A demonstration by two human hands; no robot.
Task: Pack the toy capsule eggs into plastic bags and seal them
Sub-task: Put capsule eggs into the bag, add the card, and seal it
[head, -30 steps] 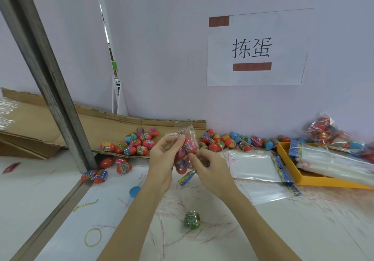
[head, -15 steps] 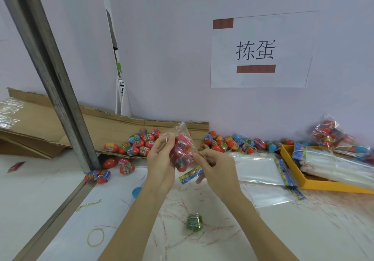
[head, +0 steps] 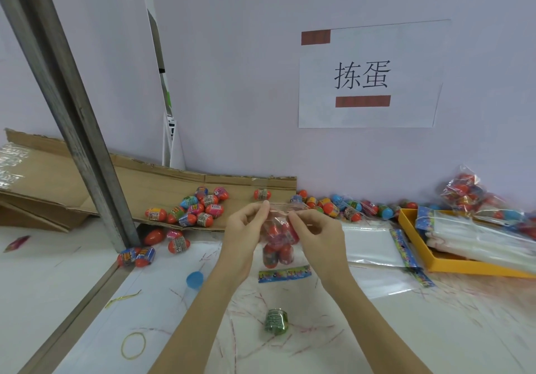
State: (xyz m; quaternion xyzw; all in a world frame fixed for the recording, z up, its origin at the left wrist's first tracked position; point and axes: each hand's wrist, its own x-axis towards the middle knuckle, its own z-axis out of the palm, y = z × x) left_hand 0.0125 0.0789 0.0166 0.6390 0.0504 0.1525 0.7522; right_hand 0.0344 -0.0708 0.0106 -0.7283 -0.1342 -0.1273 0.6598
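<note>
Left hand (head: pixel 246 228) and right hand (head: pixel 316 230) both pinch the mouth of the clear plastic bag of red capsule eggs (head: pixel 277 246); press the seal evenly across, keeping eggs hanging below

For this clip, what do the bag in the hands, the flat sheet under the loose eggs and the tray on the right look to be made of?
Bag: thin clear plastic film, glossy; eggs show through and it creases.
Sheet: brown corrugated cardboard, matte, with ragged edges and fold lines.
Tray: uniformly yellow-orange, smooth, straight walls; probably plastic, though coated card is possible.
</note>
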